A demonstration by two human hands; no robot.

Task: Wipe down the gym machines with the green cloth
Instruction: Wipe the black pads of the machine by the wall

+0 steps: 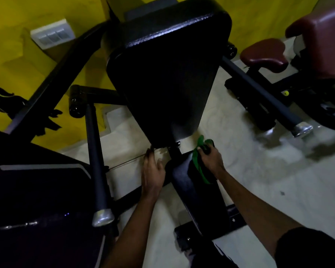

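- We see the back pad (162, 74) covered in black, grained, leather-like upholstery, glossy along its top.
- The seat pad (190, 192) has the same covering with a duller sheen.
- The green cloth (198, 165) looks soft, matt and crumpled.
- The bar (94, 151) is dark, matt metal, and its end cap (102, 217) is bare and shiny.
- We find the floor (259, 171) pale, smooth and faintly reflective.

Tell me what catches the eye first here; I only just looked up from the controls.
The big black back pad fills the centre, dark against the yellow wall at upper left. Below it, the right hand grips the green cloth at the top of the black seat pad, while the left hand reaches open toward the back pad's lower edge.
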